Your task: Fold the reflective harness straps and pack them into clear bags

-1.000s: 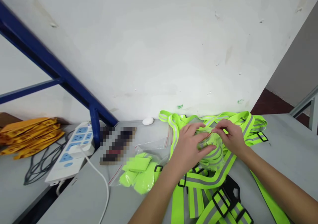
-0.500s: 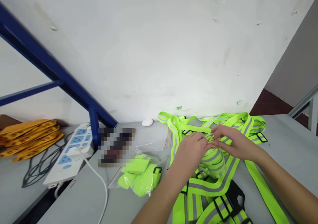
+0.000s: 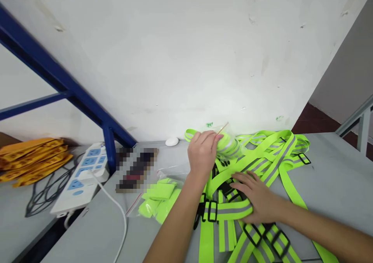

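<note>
My left hand (image 3: 202,152) pinches the red-striped edge of a clear zip bag (image 3: 229,145) that has coiled green reflective strap inside; the bag is raised above the pile. Lower and to the right, my right hand (image 3: 256,199) lies on the loose pile of neon green straps (image 3: 279,154), fingers spread over a strap with a grey stripe. Black buckles (image 3: 212,211) and sliders show among the straps. Left of my left forearm, a second clear bag with folded green strap (image 3: 161,191) rests on the grey table, partly hidden by the arm.
A white power strip (image 3: 84,177) with a white cable lies at the left, beside orange bundles (image 3: 35,156) and black cord. A blue metal frame (image 3: 109,142) rises there. A white oval object (image 3: 171,141) sits by the wall. A pixelated item (image 3: 136,169) lies nearby.
My left hand has moved left and up, carrying the filled bag. My right hand has let go of the bag's opening and dropped down onto the straps.
</note>
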Available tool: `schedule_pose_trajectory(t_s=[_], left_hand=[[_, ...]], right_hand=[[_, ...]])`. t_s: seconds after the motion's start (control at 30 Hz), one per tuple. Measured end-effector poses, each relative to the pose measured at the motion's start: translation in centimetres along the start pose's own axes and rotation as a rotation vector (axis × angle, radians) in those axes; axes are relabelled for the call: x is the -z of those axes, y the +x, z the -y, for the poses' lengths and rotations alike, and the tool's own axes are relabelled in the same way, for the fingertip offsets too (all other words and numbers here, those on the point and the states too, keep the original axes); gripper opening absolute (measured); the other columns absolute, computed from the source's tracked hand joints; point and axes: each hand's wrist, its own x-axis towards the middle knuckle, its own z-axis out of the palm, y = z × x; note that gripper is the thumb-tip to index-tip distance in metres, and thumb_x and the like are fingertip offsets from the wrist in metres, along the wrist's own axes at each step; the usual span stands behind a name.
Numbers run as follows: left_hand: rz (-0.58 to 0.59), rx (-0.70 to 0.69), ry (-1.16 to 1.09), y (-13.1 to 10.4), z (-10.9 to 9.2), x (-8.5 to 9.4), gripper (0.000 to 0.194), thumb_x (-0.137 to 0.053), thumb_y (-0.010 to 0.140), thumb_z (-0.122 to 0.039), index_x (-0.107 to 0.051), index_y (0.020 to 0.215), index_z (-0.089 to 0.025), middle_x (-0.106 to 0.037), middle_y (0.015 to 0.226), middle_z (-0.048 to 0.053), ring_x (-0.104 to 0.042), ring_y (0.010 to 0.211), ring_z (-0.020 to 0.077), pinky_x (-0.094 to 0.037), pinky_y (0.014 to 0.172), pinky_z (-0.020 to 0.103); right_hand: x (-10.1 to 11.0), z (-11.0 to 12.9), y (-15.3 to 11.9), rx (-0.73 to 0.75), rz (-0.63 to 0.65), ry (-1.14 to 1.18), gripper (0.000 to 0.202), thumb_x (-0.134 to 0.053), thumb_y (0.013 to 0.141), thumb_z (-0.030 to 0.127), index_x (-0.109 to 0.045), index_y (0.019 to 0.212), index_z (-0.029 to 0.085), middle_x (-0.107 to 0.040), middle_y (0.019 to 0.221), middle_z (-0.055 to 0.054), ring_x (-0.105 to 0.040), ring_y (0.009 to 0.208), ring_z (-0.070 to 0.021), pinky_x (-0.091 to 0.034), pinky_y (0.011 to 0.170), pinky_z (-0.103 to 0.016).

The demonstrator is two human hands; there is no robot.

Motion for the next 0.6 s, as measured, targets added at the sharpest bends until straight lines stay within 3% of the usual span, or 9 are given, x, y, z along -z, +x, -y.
schedule_pose_trajectory(t_s=[0.1,0.2,0.33,0.47,0.6], left_hand=[[-0.04,0.038,0.027,-0.1,0.8,-0.1,0.021,-0.054,0.093,-0.03,-0.07,0.085,-0.018,-0.073,0.091,0.006,-0.056,0.077,0.0194,-0.044,0.073,0.034],[-0.058,0.059,0.052,0.0,1.2,0.1,0.022,-0.054,0.093,-0.03,-0.07,0.087,-0.018,-0.074,0.094,0.006,-0.055,0.077,0.0197,-0.042,0.072,0.035],[-0.132,0.081,0.063,0.3,1.2,0.6,0.021,-0.053,0.093,-0.03,-0.071,0.088,-0.02,-0.074,0.096,0.005,-0.056,0.078,0.0195,-0.04,0.071,0.035],[-0.216,0.098,0.048,0.9,0.9,0.4,0.02,-0.053,0.093,-0.029,-0.071,0.087,-0.021,-0.074,0.095,0.005,-0.055,0.078,0.0197,-0.04,0.072,0.035],[-0.219,0.095,0.017,1.3,0.0,-0.5,0.019,-0.053,0.093,-0.027,-0.07,0.088,-0.02,-0.074,0.095,0.005,-0.055,0.079,0.0199,-0.039,0.072,0.035]], right_hand=[[0.6,-3.0,3.2,-0.005,0.005,-0.094,0.07,-0.071,0.07,0.052,-0.053,0.128,0.018,-0.058,0.128,-0.015,-0.049,0.119,-0.0326,-0.03,0.104,-0.051],[1.5,-6.2,6.8,0.031,-0.023,-0.245,0.047,-0.063,0.08,0.03,-0.057,0.124,0.014,-0.061,0.123,-0.016,-0.052,0.115,-0.0302,-0.034,0.098,-0.046],[2.7,-9.4,10.3,0.067,0.054,-0.441,0.054,-0.062,0.074,0.013,-0.056,0.128,0.01,-0.058,0.13,-0.02,-0.048,0.122,-0.0333,-0.031,0.102,-0.048],[3.9,-10.0,11.3,0.022,0.076,-0.481,0.051,-0.063,0.073,0.01,-0.06,0.124,0.013,-0.053,0.136,-0.021,-0.039,0.13,-0.0372,-0.025,0.107,-0.056],[5.3,-7.8,9.1,-0.066,0.072,-0.489,0.052,-0.063,0.076,0.012,-0.058,0.127,0.019,-0.053,0.136,-0.019,-0.043,0.126,-0.0377,-0.029,0.103,-0.059]])
